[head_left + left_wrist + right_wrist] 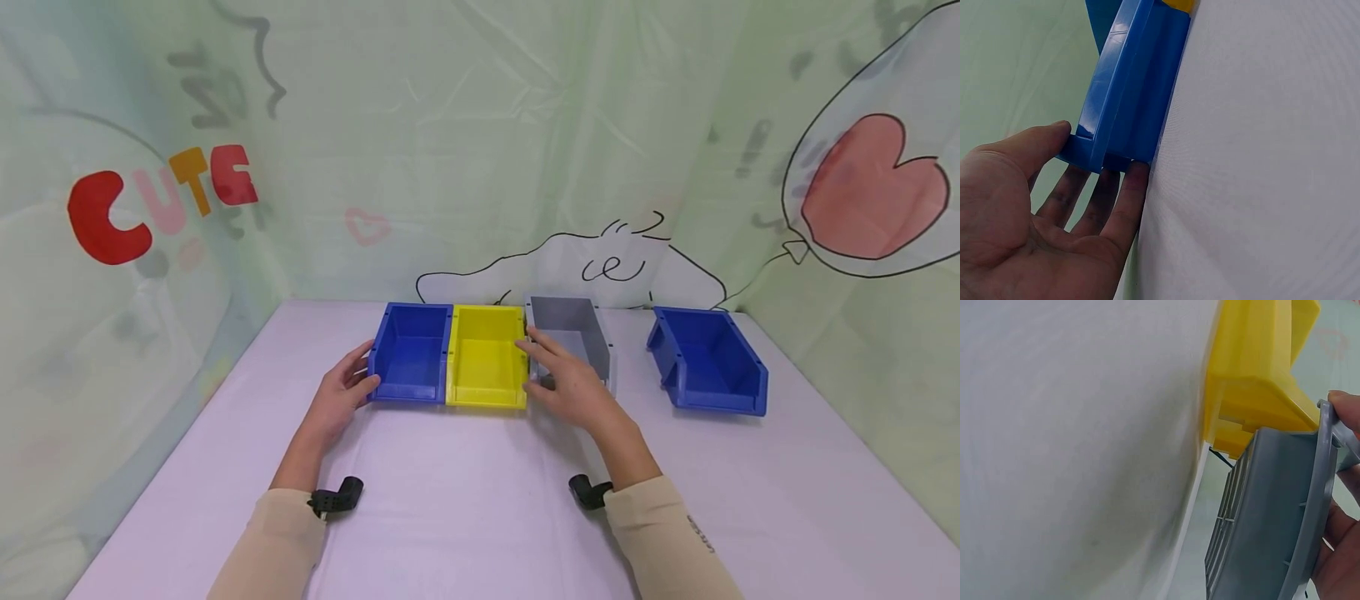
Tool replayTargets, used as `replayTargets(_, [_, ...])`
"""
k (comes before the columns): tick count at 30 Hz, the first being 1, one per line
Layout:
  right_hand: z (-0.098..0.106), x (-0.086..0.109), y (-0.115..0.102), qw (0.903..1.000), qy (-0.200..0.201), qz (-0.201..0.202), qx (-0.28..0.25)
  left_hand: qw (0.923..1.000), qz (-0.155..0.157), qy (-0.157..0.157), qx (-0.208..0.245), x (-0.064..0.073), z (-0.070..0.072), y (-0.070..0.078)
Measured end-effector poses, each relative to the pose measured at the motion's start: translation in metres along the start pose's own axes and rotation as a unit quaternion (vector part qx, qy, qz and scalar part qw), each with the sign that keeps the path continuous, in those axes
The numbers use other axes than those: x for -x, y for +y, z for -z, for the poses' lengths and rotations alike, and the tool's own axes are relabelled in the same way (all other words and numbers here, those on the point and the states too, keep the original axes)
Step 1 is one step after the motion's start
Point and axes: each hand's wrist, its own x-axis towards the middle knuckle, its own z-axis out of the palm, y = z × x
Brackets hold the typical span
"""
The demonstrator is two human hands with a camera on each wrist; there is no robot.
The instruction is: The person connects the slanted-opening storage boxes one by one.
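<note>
My left hand (341,393) rests against the left side of a blue storage bin (411,354). In the left wrist view its thumb lies at the bin's front corner, and the extended fingers touch the side wall. A yellow storage bin (486,358) stands beside the blue one, on its right. With my right hand (573,387) I grip the near wall of a grey storage bin (570,321), which is partly hidden under the hand. In the right wrist view the grey bin (1272,506) hangs tilted, its ribbed underside apart from the tabletop, its corner close to the yellow bin (1247,375).
A second blue storage bin (708,362) stands apart at the right of the white-covered table (465,500). A pale green curtain (465,150) with cartoon prints encloses the back and sides. Black wrist cameras sit on both cuffs.
</note>
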Motion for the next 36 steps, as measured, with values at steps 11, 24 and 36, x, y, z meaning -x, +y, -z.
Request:
replayTargets(11, [0.0005, 0.0008, -0.0018, 1.0000, -0.004, -0.009, -0.001, 1.0000, -0.002, -0.001, -0.001, -0.0029, -0.0009, -0.0012])
replayTargets(24, [-0.0059, 0.0032, -0.0043, 0.9998, -0.006, -0.018, -0.009, 1.0000, 0.005, -0.002, 0.000, -0.0001, 0.0002, -0.0069])
replayTargets(36, [-0.0065, 0.0027, -0.0046, 0.9995, -0.003, -0.030, 0.006, 1.0000, -0.004, -0.002, -0.002, -0.0005, -0.0014, -0.0028])
